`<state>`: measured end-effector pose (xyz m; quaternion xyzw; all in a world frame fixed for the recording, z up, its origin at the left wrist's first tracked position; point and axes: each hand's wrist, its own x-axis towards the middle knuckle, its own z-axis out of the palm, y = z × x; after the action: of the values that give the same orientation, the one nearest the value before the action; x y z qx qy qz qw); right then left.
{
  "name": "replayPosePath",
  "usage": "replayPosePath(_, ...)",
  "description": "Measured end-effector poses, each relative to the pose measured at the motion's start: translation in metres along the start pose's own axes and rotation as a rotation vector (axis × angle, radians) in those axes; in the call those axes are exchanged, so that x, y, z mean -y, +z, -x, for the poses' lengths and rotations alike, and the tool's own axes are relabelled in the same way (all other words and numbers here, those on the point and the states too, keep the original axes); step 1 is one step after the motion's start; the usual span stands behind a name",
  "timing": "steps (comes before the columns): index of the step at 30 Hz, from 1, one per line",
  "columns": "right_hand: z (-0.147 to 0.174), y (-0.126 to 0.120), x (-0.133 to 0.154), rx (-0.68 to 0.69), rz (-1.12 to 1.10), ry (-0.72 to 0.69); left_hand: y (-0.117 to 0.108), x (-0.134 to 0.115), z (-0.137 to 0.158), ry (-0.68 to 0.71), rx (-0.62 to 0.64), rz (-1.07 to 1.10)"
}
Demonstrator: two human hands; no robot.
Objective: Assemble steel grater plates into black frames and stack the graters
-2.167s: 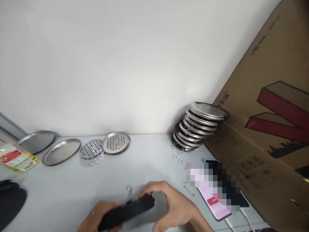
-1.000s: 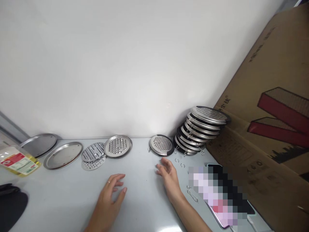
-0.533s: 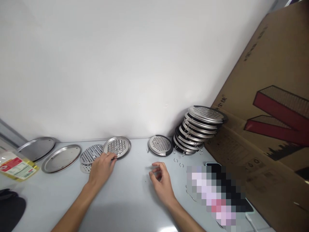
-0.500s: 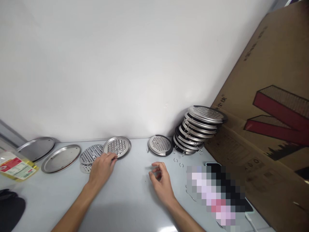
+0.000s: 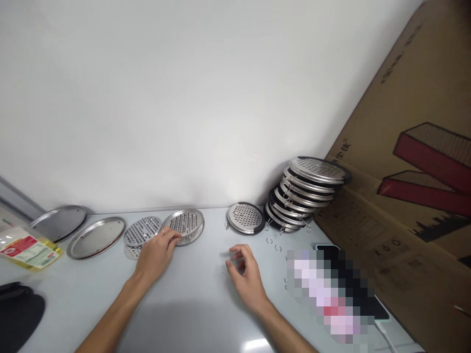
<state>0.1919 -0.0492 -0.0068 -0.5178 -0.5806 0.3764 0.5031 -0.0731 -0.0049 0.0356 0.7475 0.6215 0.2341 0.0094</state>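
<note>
My left hand (image 5: 156, 252) reaches over the table, its fingers closed at the near rim of a round metal grater disc (image 5: 184, 223) that lies over another round piece; how far they wrap the rim is partly hidden. Left of it, loose perforated discs (image 5: 143, 231) overlap, partly covered by my hand. My right hand (image 5: 245, 274) hovers above the table with curled fingers apart and nothing in them. Beyond it lies a round grater (image 5: 246, 218) with a black edge grip and a small ring.
A leaning stack of similar graters (image 5: 309, 196) stands by a cardboard box (image 5: 397, 235). Small metal rings (image 5: 269, 240) and a phone (image 5: 353, 284), partly pixelated, lie at right. At left are shallow metal plates (image 5: 97, 238), a yellow-edged pouch (image 5: 31, 250) and black pieces (image 5: 20, 316).
The view has shifted slightly. The grater disc at my left fingers seems a little raised and blurred at its near edge. My right hand stays nearly in place.
</note>
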Motion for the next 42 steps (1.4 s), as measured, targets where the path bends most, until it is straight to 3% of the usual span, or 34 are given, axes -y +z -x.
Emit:
replayPosePath(5,0.001,-0.002,0.002,0.004,-0.044,0.023,-0.01,-0.021,0.009,0.02,-0.126,0.063)
replayPosePath(11,-0.006,-0.012,-0.004,-0.062,-0.129,0.082,0.004,-0.067,0.06,0.449,-0.044,0.189)
replayPosePath(15,-0.009,-0.018,-0.01,-0.121,-0.085,0.144,0.021,-0.072,0.087,0.535,0.106,0.17)
replayPosePath(20,-0.008,-0.018,-0.011,-0.07,-0.024,0.121,0.018,-0.043,0.082,0.407,0.261,0.229)
replayPosePath(26,-0.01,-0.018,-0.016,-0.109,0.069,0.084,-0.006,0.037,0.046,-0.021,0.021,-0.12)
replayPosePath(30,-0.01,-0.018,-0.017,-0.123,0.15,0.022,-0.017,0.079,0.028,-0.129,-0.008,-0.233)
replayPosePath(34,-0.007,-0.016,-0.014,-0.085,0.229,-0.068,-0.019,0.09,0.023,-0.133,0.048,-0.259)
replayPosePath(42,-0.006,-0.012,-0.012,-0.014,0.341,-0.099,-0.018,0.082,0.02,-0.154,0.075,-0.265)
